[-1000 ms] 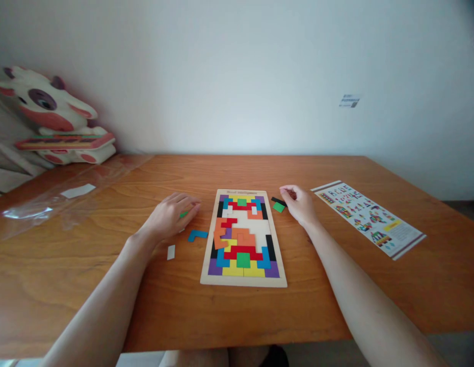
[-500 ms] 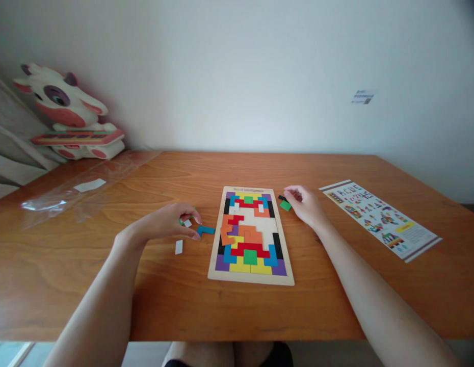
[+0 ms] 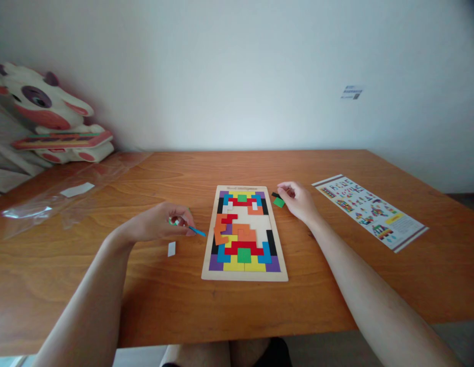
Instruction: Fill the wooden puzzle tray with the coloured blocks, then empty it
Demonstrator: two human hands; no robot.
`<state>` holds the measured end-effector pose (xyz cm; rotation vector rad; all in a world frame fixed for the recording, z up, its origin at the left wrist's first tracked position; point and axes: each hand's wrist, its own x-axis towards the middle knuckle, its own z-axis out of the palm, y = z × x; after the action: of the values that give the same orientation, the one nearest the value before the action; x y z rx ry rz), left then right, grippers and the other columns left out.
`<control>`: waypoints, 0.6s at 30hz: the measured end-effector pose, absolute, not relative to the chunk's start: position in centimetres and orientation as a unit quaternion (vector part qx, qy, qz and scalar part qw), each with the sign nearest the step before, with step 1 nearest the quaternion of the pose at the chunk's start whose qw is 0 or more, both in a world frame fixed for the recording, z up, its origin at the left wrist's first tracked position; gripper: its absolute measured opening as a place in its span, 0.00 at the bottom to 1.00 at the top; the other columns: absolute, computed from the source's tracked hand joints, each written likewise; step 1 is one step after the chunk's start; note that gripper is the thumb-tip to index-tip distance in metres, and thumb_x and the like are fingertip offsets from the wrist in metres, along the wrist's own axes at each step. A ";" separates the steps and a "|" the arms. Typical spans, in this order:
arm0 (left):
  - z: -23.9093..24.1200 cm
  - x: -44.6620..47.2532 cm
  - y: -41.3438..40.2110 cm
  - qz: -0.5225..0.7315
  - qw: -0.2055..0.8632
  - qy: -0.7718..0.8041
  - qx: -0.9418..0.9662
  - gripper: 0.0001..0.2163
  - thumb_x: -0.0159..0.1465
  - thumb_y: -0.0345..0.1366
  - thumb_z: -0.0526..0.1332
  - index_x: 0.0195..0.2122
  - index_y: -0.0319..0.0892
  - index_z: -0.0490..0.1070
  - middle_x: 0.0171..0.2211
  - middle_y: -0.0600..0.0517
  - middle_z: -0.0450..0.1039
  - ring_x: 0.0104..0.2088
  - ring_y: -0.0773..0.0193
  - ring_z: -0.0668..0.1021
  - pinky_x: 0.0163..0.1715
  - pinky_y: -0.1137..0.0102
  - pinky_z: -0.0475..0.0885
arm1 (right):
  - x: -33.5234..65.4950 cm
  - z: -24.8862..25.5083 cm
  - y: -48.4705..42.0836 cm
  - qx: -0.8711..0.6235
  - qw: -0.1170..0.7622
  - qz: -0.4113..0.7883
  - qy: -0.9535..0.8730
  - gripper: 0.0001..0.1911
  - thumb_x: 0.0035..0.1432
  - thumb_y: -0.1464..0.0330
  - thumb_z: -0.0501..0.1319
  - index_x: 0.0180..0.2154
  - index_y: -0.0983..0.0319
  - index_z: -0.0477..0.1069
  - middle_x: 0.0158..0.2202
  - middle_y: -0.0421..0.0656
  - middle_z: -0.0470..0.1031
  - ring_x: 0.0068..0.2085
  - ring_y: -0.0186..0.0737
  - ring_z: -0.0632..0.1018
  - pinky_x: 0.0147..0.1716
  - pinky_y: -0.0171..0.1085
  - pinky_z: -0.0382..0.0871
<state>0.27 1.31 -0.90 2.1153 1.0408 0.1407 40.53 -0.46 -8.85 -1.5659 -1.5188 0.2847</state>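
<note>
Between thumb and fingers my left hand (image 3: 166,223) pinches a blue puzzle piece (image 3: 198,231), tilted, left of the wooden puzzle board (image 3: 244,276). Behind those fingers, green and white pieces (image 3: 174,221) show in part on the table. A white piece (image 3: 172,248) lies just below the hand. Right of the board, my right hand (image 3: 297,199) has its fingers curled at a black piece (image 3: 275,195); whether it grips it is hard to see. A green piece (image 3: 279,203) lies beside those fingers. An orange piece (image 3: 220,232) rests across the board's left rim.
A printed pattern sheet (image 3: 369,211) lies on the right of the table (image 3: 164,300). Clear plastic wrapping (image 3: 42,204) spreads over the left side. A cow-shaped toy keyboard (image 3: 57,117) stands at the back left, against the wall (image 3: 229,76).
My left hand has closed on the blue piece and lifted it from the table into a tilt. My right hand stays beside the black and green pieces. The view has shifted slightly.
</note>
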 end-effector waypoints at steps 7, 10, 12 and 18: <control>-2.0 3.8 0.4 0.312 0.342 0.337 0.820 0.08 0.58 0.42 0.69 0.33 0.43 0.81 0.32 0.50 0.78 0.31 0.66 0.77 0.30 0.72 0.71 | 38.4 -6.5 -2.0 -0.590 0.497 0.055 -0.634 0.14 0.63 0.58 0.56 0.39 0.60 0.74 0.36 0.48 0.77 0.32 0.41 0.75 0.32 0.41 0.69; -2.9 6.2 -0.8 0.337 0.330 0.280 0.836 0.07 0.61 0.40 0.67 0.34 0.43 0.82 0.30 0.49 0.78 0.28 0.67 0.77 0.25 0.73 0.70 | 36.1 -5.0 -3.4 -0.558 0.481 0.143 -0.660 0.13 0.64 0.58 0.57 0.40 0.59 0.74 0.35 0.45 0.78 0.32 0.40 0.75 0.32 0.39 0.69; -3.5 7.3 -1.4 0.332 0.336 0.256 0.844 0.07 0.63 0.40 0.66 0.36 0.43 0.82 0.32 0.48 0.79 0.30 0.65 0.79 0.29 0.71 0.73 | 34.5 -4.3 -4.4 -0.521 0.450 0.235 -0.686 0.12 0.63 0.58 0.59 0.40 0.59 0.74 0.35 0.44 0.78 0.33 0.39 0.76 0.32 0.38 0.70; -4.7 8.7 -2.3 0.360 0.319 0.212 0.851 0.05 0.65 0.35 0.65 0.37 0.43 0.81 0.35 0.47 0.81 0.37 0.63 0.80 0.39 0.67 0.77 | 31.7 -3.2 -6.4 -0.423 0.341 0.451 -0.708 0.17 0.62 0.59 0.62 0.49 0.59 0.74 0.37 0.43 0.78 0.35 0.37 0.77 0.35 0.37 0.74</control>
<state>8.72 -2.27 -4.72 2.2371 0.5575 0.9467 31.68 -6.39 -3.24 -1.0997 -1.8425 1.1729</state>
